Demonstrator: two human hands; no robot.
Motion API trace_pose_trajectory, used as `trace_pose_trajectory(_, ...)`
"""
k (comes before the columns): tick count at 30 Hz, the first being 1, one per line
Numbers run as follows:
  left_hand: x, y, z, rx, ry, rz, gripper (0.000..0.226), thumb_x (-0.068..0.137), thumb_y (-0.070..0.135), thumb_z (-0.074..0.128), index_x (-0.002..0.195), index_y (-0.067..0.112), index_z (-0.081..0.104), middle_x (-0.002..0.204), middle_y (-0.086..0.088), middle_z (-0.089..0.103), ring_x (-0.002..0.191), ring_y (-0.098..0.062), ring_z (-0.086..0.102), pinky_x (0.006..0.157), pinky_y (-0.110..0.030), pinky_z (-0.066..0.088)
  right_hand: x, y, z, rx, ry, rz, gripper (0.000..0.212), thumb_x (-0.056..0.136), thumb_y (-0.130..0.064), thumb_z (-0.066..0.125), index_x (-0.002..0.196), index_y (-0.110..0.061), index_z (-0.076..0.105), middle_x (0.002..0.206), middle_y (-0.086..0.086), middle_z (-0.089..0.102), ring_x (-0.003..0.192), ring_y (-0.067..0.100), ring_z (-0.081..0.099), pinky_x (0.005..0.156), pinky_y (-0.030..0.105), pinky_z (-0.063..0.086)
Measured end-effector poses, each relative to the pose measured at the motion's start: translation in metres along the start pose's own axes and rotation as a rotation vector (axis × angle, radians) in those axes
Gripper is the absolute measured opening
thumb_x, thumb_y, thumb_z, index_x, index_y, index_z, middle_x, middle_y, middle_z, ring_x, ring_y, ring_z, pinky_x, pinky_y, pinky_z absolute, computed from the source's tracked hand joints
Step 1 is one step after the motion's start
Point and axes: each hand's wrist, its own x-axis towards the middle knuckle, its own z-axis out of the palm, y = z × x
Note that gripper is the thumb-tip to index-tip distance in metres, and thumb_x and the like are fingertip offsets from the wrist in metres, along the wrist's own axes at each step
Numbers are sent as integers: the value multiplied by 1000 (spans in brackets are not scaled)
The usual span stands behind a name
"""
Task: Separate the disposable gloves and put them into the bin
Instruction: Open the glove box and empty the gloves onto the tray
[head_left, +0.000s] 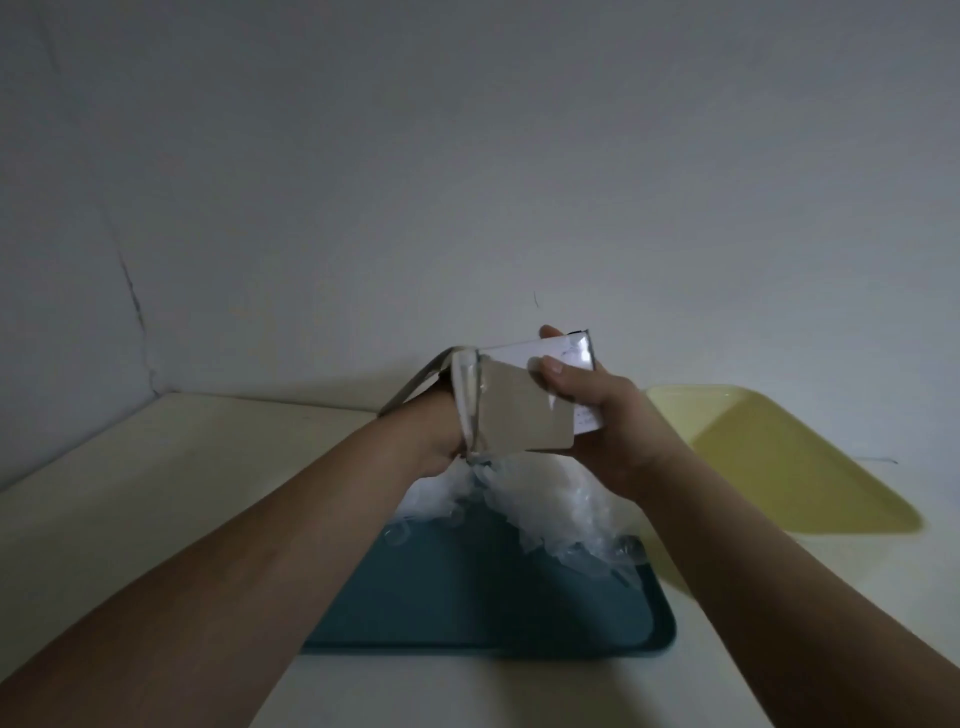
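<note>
Gloves (550, 509): a crumpled bunch of clear thin plastic hangs out of the lower open end of the box and trails down onto the far right part of the blue tray.
Box (524, 415): a small white carton held in the air above the blue tray, tilted, with a grey flap folded open toward the camera.
Right hand (608, 431): grips the box from the right, thumb pressed on the near face, fingers wrapped behind it.
Left hand (436, 431): at the open left end of the box, touching the plastic there; its fingers are hidden, so I cannot tell its grip.
Blue tray (467, 597): lies flat on the table, just below both hands.
Yellow tray (779, 467): just beside the blue tray, to its right.
Table (156, 467): pale top, set against a plain wall (467, 156).
</note>
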Motion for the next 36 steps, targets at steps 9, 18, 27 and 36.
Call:
trace_pose_trajectory(9, -14, -28, -62, 653, -119, 130, 31, 64, 32, 87, 92, 26, 76, 90, 4, 79, 81, -9, 75, 68, -30, 63, 3, -17, -35, 5, 241, -62, 60, 82, -44, 72, 134, -16, 63, 122, 6, 67, 120, 42, 63, 106, 62, 49)
trace_pose_trajectory(18, -17, -75, -15, 1228, -183, 159, 99, 48, 79, 81, 130, 36, 47, 121, 13, 57, 104, -16, 57, 85, -37, 54, 8, -1, -3, 102, 198, -68, 72, 78, -53, 75, 140, -21, 58, 119, 2, 68, 118, 34, 66, 100, 50, 55)
trace_pose_trajectory(27, -34, -43, -75, 641, -244, 95, 119, 49, 70, 96, 152, 41, 44, 146, 26, 52, 134, -3, 52, 117, -33, 43, 7, -7, -18, 87, 270, -106, 73, 79, -54, 75, 142, -23, 56, 120, -1, 68, 122, 31, 65, 105, 51, 49)
trace_pose_trajectory(36, -20, -29, -78, 402, 53, 223, 129, 67, 65, 88, 166, 43, 8, 171, 17, 19, 155, -8, 26, 123, -39, 34, 18, -18, 4, 289, 182, -88, 25, 92, -45, 66, 106, -26, 74, 124, 5, 69, 130, 43, 60, 111, 60, 44)
